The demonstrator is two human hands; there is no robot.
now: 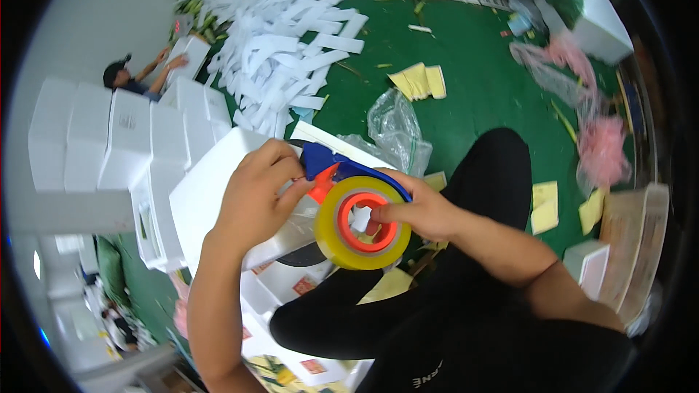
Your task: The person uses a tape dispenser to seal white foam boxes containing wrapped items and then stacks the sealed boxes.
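My right hand [426,207] grips a tape dispenser with a blue frame [346,165] and an orange hub, its thumb reaching into the middle of the roll. A thick roll of yellowish packing tape [331,236] sits on the hub. At the dispenser's front end, beside its orange flap [323,185], my left hand [255,189] has its fingers curled and the thumb drawn in. What those fingertips pinch, if anything, is too small to make out. A white foam box [207,182] stands under and behind my left hand.
White foam boxes [131,127] are stacked at left, where a person [135,80] handles another box. White strips [273,51] are heaped on the green floor [466,102]. Clear plastic bags [397,127], yellow paper [419,81] and a translucent bin [633,247] lie around my black-clad legs.
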